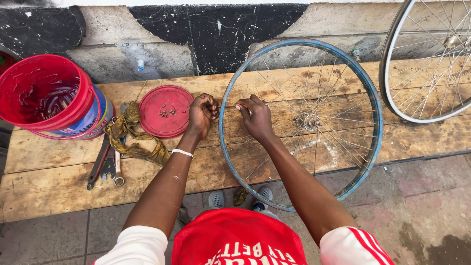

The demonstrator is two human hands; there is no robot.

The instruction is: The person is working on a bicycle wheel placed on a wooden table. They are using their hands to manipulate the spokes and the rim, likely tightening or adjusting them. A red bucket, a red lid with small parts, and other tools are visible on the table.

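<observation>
Fingers of the left hand (202,114) and right hand (255,117) are pinching a spoke at the blue wheel rim (374,105) lying on the wooden bench (49,162); a spoke-fitting step, apparently, calling next for careful turning.

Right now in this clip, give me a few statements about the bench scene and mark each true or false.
1. Both hands are at the blue rim, on its left side. True: the left hand and right hand pinch at a spoke there.
2. The red lid is on the bucket. False: it lies flat on the bench, beside the bucket.
3. Wrenches lie left of the left arm. True.
4. The silver wheel lies inside the blue rim. False: it is apart, at the far right.
5. The bucket is tipped over. False: it stands upright.
</observation>
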